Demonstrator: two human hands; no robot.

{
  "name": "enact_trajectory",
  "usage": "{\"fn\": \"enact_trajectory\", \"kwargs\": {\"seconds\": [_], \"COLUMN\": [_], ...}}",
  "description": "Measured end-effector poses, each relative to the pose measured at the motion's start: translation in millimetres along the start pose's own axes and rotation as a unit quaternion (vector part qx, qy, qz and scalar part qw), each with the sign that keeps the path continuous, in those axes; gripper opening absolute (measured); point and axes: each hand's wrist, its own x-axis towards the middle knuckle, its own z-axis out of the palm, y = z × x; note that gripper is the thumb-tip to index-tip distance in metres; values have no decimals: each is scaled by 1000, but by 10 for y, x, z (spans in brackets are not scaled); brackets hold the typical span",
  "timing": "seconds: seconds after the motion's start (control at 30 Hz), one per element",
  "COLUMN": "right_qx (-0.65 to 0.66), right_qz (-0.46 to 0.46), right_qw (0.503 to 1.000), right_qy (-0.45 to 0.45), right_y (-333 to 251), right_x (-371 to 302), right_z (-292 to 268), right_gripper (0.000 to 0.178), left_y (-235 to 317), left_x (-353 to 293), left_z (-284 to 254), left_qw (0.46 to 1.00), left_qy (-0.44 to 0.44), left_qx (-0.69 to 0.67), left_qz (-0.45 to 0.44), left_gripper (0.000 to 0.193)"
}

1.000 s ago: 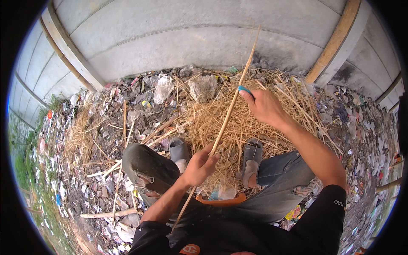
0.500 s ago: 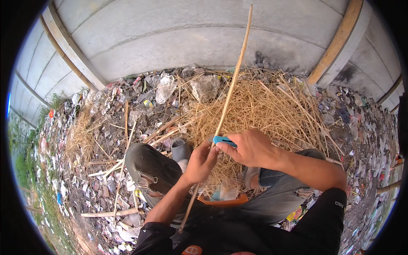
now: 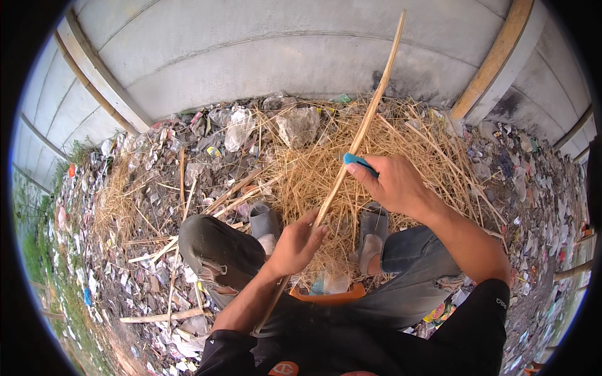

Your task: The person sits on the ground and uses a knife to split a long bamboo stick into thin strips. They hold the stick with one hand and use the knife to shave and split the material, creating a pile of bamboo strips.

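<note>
A long, pale bamboo strip (image 3: 370,116) slants from my lap up toward the wall, its far end in the air. Around its lower part my left hand (image 3: 297,243) is closed, with the near end running back beside my forearm. My right hand (image 3: 396,182) grips a blue-handled utility knife (image 3: 359,163) and holds it against the strip, well above the left hand. The blade itself is too small to make out. Under the strip lies a heap of straw-coloured shavings (image 3: 313,178).
A grey concrete panel wall (image 3: 251,69) rises ahead, with wooden posts against it. Scattered rubbish covers the ground, with a pale stone (image 3: 298,127) near the wall. Cut sticks (image 3: 164,315) lie at my left. An orange seat edge (image 3: 329,297) shows between my legs.
My right hand has slid the knife up and away along the strip, parting from my left hand. The strip's far end has swung to the right.
</note>
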Motion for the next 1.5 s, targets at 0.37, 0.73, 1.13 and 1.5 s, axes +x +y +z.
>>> {"fn": "enact_trajectory", "kwargs": {"seconds": [0.37, 0.73, 1.13, 1.5], "right_qx": [3, -16, 15, 5], "right_qz": [-59, 135, -36, 49], "right_qw": [992, 987, 994, 999], "right_qy": [-115, 82, -101, -6], "right_y": [-337, 747, -279, 288], "right_x": [-276, 560, -134, 405], "right_z": [400, -263, 199, 286], "right_gripper": [60, 65, 60, 67], "left_y": [86, -69, 79, 29], "left_x": [47, -205, 22, -93], "left_z": [-80, -31, -76, -65], "left_qw": [999, 997, 992, 986], "left_qy": [45, 3, 44, 30], "left_qx": [-24, 70, -117, -135], "left_qz": [-19, -40, 6, -90], "left_gripper": [42, 49, 49, 45]}}
